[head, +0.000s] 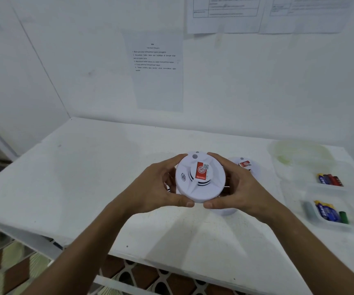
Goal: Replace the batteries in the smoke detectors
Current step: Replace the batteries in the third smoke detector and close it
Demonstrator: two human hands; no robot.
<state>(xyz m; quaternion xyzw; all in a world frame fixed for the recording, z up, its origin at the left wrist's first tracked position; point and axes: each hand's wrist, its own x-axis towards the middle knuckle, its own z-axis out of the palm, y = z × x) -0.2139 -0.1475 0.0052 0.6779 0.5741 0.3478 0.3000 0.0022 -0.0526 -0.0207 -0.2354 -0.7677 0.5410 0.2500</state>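
Note:
A round white smoke detector [199,177] with a red label on top is held above the white table [86,177], face up. My left hand [161,188] grips its left rim with thumb below and fingers curled over the far edge. Around the right rim my right hand [235,188] grips the same way. A second smoke detector [245,165] with a red label lies on the table behind my right hand, partly hidden. Part of another white round piece [225,210] shows under my right thumb.
At the right stand clear trays: one [329,180] holds blue and red batteries, a nearer one [331,213] holds blue batteries and a green one. A clear round lid or bowl [299,154] sits at the back right. Printed sheets [157,77] hang on the wall.

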